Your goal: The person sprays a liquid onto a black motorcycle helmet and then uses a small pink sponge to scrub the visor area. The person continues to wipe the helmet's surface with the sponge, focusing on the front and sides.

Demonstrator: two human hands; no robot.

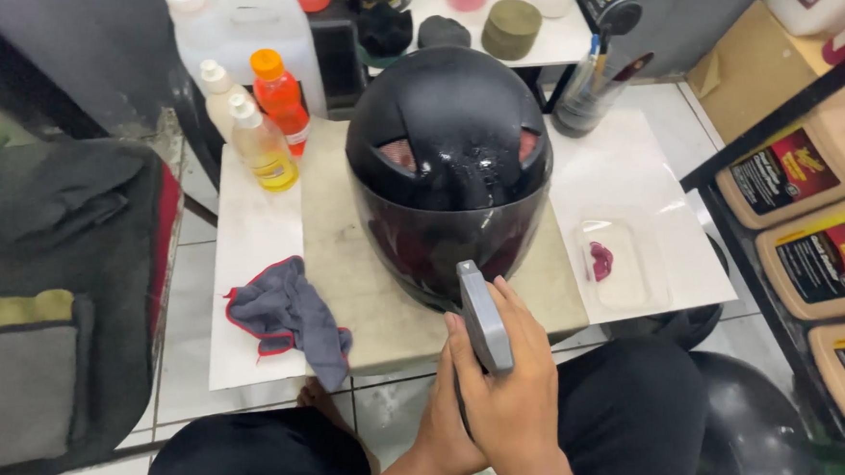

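Right hand [510, 397] nearest, fingers wrapped around a grey tool [484, 316] held upright, its tip touching the helmet [448, 169] visor's lower edge. Left hand [444, 429] mostly hidden behind the right; finger state cannot be told. Helmet: black, wet on top, sits on a mat [347, 270]. Left of helmet: grey rag [287, 317]. Beyond, left: bottles [262, 116]. Right of helmet: clear tray [618, 261].

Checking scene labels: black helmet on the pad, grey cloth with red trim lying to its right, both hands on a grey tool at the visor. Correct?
Not quite. The head view shows the grey cloth left of the black helmet, not right. The rest holds: the hands grip the grey tool at the visor.
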